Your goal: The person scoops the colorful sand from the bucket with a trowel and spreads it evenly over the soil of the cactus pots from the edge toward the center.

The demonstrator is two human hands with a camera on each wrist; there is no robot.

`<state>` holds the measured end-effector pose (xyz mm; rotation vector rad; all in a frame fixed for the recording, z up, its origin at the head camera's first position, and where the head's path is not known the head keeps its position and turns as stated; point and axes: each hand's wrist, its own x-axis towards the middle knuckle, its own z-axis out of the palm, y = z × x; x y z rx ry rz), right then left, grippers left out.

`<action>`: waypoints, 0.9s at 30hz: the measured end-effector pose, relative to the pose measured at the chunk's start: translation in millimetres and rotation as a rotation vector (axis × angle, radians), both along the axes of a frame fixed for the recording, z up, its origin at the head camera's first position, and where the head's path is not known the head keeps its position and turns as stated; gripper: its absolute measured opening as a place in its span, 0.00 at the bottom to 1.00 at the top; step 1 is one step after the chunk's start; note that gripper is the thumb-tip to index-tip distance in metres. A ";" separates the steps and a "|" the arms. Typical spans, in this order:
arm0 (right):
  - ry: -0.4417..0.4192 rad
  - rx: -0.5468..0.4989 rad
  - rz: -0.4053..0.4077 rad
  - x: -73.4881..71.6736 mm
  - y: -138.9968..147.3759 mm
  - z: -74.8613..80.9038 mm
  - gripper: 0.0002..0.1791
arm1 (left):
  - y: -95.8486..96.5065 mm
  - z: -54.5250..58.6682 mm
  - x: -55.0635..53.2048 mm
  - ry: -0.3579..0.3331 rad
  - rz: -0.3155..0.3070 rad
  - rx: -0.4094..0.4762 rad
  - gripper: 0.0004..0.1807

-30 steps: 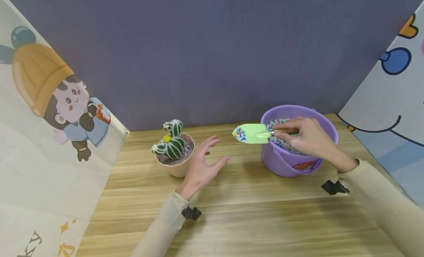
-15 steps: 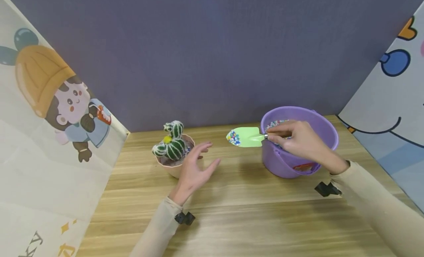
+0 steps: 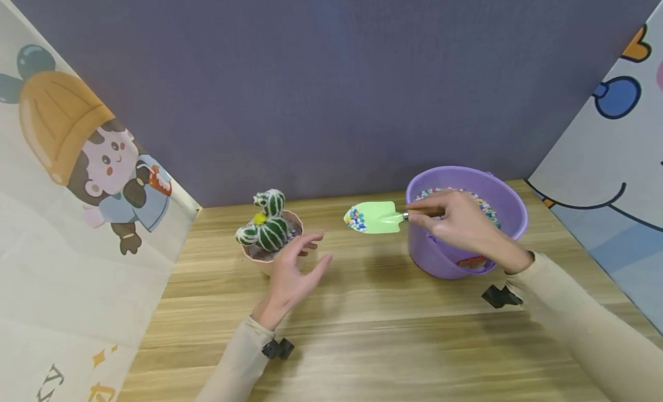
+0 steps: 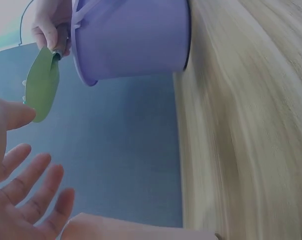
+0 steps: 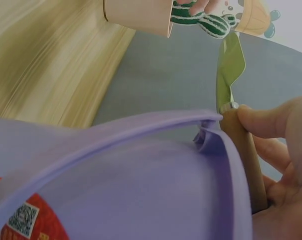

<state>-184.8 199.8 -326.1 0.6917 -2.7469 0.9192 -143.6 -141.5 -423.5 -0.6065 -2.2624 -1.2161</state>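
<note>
My right hand (image 3: 458, 222) grips the wooden handle (image 5: 244, 160) of a small trowel with a light green blade (image 3: 380, 216). Colourful beads (image 3: 355, 219) lie on the blade's tip. Hand and trowel are above the left rim of a purple bucket (image 3: 440, 258), which holds many more such beads (image 3: 484, 206). On the left stands a potted cactus (image 3: 271, 234) with a yellow flower, in a pale pink pot (image 3: 264, 266); some beads lie on its grey fill. My left hand (image 3: 290, 275), fingers spread and loosely bent, hovers at the pot's right side and holds nothing.
Pot and bucket stand on a wood-grain table (image 3: 362, 344). A dark blue-grey wall (image 3: 331, 91) rises behind them. White panels with cartoon prints (image 3: 111, 154) close off both sides. The bucket's purple handle (image 5: 106, 135) hangs down at its front.
The right hand has moved left with the trowel, carrying the beads away from the bucket toward the pot. My left hand has shifted left and slightly toward me.
</note>
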 end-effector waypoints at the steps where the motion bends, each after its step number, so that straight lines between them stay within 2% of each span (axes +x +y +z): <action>1: 0.000 0.000 -0.001 -0.5 -1.0 -0.4 0.10 | -1.5 -0.4 0.3 0.018 0.000 0.005 0.16; 4: -0.002 -0.003 0.004 -1.6 -4.2 -0.9 0.10 | -6.7 -1.4 0.6 0.064 -0.006 0.030 0.07; 6: -0.006 -0.007 0.008 -2.2 -6.4 -1.0 0.10 | -10.9 -2.1 0.6 0.088 -0.008 0.049 0.05; 11: -0.015 -0.016 0.013 -2.7 -11.1 -0.1 0.11 | -22.2 -3.9 2.0 0.127 0.002 0.085 0.06; 17: -0.021 -0.034 0.024 -3.8 -17.4 0.4 0.11 | -35.5 -5.7 7.1 0.141 0.036 0.094 0.07; 23: -0.029 -0.040 0.034 -5.5 -21.4 0.1 0.12 | -54.4 -12.7 9.1 0.160 0.046 0.113 0.10; 27: -0.032 -0.039 0.041 -7.2 -22.5 -0.3 0.12 | -68.5 -18.4 9.6 0.156 0.104 0.096 0.11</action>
